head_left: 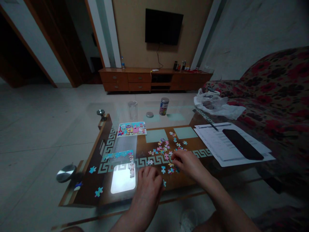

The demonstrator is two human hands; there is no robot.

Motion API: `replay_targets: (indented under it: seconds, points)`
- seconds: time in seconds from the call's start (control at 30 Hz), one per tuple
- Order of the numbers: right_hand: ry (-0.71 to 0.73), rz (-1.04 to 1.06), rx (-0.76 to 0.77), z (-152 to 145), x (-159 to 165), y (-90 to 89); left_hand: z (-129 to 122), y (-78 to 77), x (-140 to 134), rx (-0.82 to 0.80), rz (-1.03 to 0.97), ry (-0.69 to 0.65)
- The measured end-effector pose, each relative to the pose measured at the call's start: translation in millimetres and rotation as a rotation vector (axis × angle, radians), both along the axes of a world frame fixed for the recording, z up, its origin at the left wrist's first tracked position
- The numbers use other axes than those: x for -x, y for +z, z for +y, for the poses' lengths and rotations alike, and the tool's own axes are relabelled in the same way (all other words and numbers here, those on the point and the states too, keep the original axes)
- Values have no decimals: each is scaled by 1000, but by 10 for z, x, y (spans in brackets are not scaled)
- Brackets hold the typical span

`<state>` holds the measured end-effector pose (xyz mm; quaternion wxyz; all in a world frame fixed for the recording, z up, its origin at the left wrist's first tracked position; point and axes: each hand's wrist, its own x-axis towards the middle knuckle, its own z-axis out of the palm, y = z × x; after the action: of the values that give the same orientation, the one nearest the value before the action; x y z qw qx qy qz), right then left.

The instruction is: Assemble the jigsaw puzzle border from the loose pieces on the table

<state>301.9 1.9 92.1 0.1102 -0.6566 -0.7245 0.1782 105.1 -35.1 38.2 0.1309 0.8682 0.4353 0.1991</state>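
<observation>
My left hand [150, 183] rests on the glass table with its fingers curled in; nothing shows in them. To its left is a partly joined jigsaw border [120, 154], a blue top strip with a side strip running down. Over a spread of loose puzzle pieces [159, 149], my right hand [185, 162] has its thumb and fingers drawn together at the tips. Whatever lies between those fingertips is hidden. Above the border lies a cartoon picture card [132, 129]. A blue puzzle piece [98, 192] sits apart near the left front.
Papers [224, 145] and a dark phone [242, 144] lie at the right, near a white plastic bag [214, 103]. Toward the back stand a clear jar [133, 110] and a printed tin [164, 107], with a round lid [149, 114] between them. A flowered sofa [277, 87] borders the right side.
</observation>
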Motion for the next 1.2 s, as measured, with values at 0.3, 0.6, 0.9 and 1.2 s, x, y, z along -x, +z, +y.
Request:
replay_targets:
  seconds: [0.3,0.6,0.9,1.2]
  points:
    - [-82,10,-39,55,-227,-37,21,61,26,17,-7,39]
    - [-258,-132,-25,16,-573,77,96,-96,43,-75,-41,34]
    - [-295,-136,-45,1,-569,91,174,-160,78,-127,-28,86]
    - [-237,-145,4,9,-465,53,213,-151,103,-154,-18,65]
